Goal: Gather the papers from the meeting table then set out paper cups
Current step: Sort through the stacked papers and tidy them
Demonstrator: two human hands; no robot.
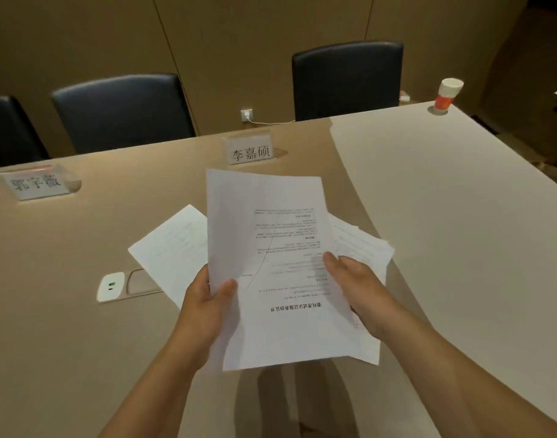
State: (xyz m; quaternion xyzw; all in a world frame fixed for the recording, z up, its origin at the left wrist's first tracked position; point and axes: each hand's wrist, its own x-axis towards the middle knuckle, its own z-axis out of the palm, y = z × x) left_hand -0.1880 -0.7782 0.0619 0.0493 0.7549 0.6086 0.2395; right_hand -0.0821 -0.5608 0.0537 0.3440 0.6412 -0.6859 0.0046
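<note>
Meeting table (pixel 81 327): one loose sheet (pixel 172 251) lies left of centre, ungathered. Printed stack (pixel 280 263) at frame centre, held above the table; left hand (pixel 207 308) pinches its left edge, right hand (pixel 356 286) grips the right. Cup stack (pixel 447 93) upper right, none set out.

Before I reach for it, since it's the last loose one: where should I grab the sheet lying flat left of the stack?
Probably its far corner: the loose sheet lies flat on the table, its near-right part hidden under the held stack. Come from the left with the left hand, slide a fingertip under that free corner and pinch.
</note>
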